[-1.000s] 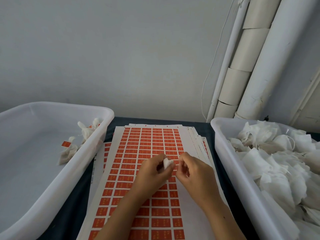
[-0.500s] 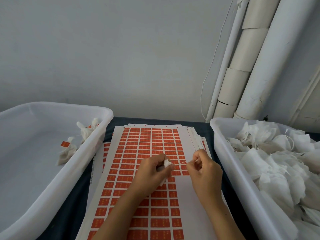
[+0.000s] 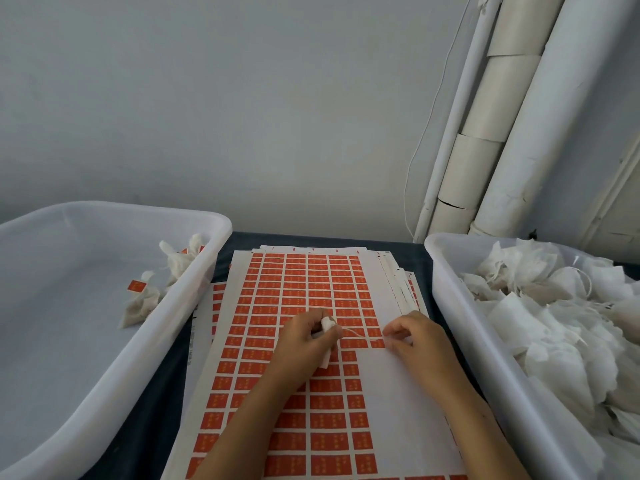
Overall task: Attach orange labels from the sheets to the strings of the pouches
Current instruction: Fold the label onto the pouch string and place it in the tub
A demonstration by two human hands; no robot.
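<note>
On your far left sits a white plastic tub (image 3: 104, 306) holding a few finished pouches (image 3: 142, 299), their orange tags showing. In the middle, on the dark tabletop (image 3: 166, 386), lies the stack of label sheets (image 3: 304, 292), a grid of small orange rectangles with the lower right part already peeled bare. Your left hand (image 3: 304, 341) curls around a small white pouch (image 3: 327, 325) above the sheet. From it a thin string (image 3: 356, 333) now runs taut to your right hand (image 3: 415, 341), whose fingertips pinch its free end just above the last orange labels in that row. A second ago your hands were close together; they have since drawn apart, pulling the string out straight (likely ready to press onto a label). On your right, a second white tub (image 3: 450, 306) is heaped with unlabelled pouches (image 3: 554, 306). The labels carry pale print, too small to read.
</note>
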